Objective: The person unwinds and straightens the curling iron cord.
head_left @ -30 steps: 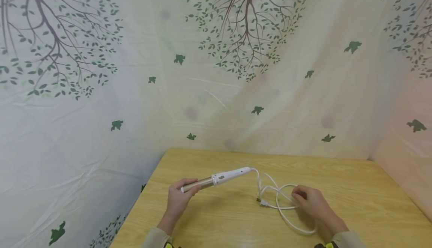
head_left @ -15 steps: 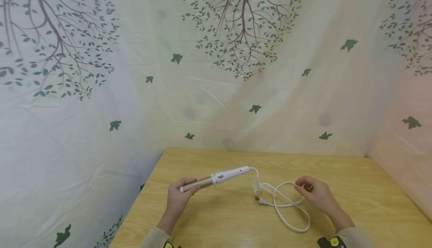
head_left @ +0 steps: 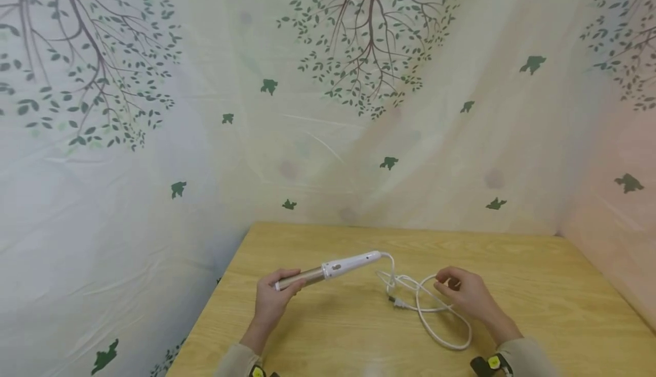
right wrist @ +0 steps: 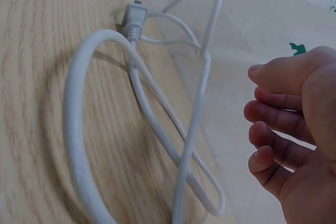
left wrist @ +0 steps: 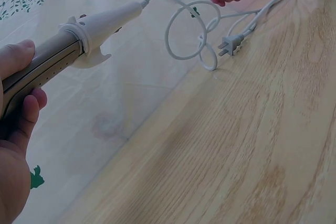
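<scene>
In the head view a curling iron (head_left: 328,269) with a white handle and a gold-brown barrel is held above the table, tilted up to the right. My left hand (head_left: 274,300) grips it by the barrel end, thumb on one side and fingers on the other. From the handle a white cord (head_left: 443,340) runs down into loose loops on the table, and its two-pin plug (left wrist: 229,44) lies among them. Over the right part of the loops hovers my right hand (head_left: 466,291). Its fingers are loosely bent with nothing between them, apart from the cord in the right wrist view (right wrist: 294,124).
A wood-grain table (head_left: 359,331) carries the cord. Pale sheets (head_left: 318,138) printed with trees and green leaves hang behind it and along both sides.
My right hand has come up off the cord, shifted right, then back left a little. The cord's near loop has settled slightly leftward. My left hand and the curling iron stay nearly still.
</scene>
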The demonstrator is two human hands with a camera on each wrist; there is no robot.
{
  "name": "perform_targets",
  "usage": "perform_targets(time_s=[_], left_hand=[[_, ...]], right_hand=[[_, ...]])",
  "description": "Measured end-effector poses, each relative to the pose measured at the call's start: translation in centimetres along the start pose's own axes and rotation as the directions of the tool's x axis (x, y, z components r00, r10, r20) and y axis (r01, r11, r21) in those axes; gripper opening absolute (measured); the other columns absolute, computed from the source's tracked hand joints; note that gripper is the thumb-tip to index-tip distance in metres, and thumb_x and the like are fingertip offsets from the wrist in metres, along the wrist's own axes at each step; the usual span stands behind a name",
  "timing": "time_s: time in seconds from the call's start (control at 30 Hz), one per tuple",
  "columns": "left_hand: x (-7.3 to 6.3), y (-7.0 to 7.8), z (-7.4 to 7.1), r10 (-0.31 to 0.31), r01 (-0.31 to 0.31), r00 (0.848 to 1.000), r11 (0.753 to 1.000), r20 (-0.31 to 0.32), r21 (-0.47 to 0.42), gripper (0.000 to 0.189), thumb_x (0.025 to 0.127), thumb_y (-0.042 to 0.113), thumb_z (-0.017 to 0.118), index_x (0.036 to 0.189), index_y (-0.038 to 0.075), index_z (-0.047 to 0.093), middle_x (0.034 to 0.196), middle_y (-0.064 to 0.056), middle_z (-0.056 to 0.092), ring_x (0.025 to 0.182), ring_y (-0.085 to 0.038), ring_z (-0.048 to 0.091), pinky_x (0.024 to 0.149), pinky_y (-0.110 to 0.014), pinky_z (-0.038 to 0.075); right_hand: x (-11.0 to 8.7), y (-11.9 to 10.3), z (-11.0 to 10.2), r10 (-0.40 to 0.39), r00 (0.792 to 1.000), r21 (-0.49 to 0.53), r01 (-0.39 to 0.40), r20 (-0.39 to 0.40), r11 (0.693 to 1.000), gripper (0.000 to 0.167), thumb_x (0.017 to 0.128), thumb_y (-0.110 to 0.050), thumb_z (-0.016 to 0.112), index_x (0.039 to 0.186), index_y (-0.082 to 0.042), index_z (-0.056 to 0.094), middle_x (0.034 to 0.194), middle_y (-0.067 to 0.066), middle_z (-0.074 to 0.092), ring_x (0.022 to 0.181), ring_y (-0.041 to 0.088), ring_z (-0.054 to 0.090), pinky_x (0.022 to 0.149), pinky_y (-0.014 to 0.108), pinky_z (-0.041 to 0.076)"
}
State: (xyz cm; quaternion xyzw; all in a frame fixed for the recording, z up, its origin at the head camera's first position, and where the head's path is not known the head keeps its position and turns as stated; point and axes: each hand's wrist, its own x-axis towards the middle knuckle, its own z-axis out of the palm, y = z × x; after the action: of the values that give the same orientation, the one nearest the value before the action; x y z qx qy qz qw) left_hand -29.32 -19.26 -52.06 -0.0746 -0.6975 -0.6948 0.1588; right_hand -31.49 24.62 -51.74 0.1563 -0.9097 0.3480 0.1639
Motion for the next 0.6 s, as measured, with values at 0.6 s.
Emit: perform_targets(time_s=[0.6], left_hand=[[-0.1, 0.3, 0.0, 0.005, -0.005, 1.0, 1.0, 0.024, 0.01, 0.03, 0.077, 0.008, 0.081, 0.102, -0.003, 0.07, 0.099, -0.017, 0.068, 0.079, -0.018, 0.067, 0.066, -0.027, 0.057]], right_hand=[[0.6, 0.6, 2.6, -0.022, 0.999, 0.021, 0.021, 0.044, 1.0, 0.009, 0.084, -0.02, 0.076, 0.087, -0.017, 0.068, 0.079, -0.01, 0.064, 0.068, 0.001, 0.051, 0.06, 0.021, 0.045]])
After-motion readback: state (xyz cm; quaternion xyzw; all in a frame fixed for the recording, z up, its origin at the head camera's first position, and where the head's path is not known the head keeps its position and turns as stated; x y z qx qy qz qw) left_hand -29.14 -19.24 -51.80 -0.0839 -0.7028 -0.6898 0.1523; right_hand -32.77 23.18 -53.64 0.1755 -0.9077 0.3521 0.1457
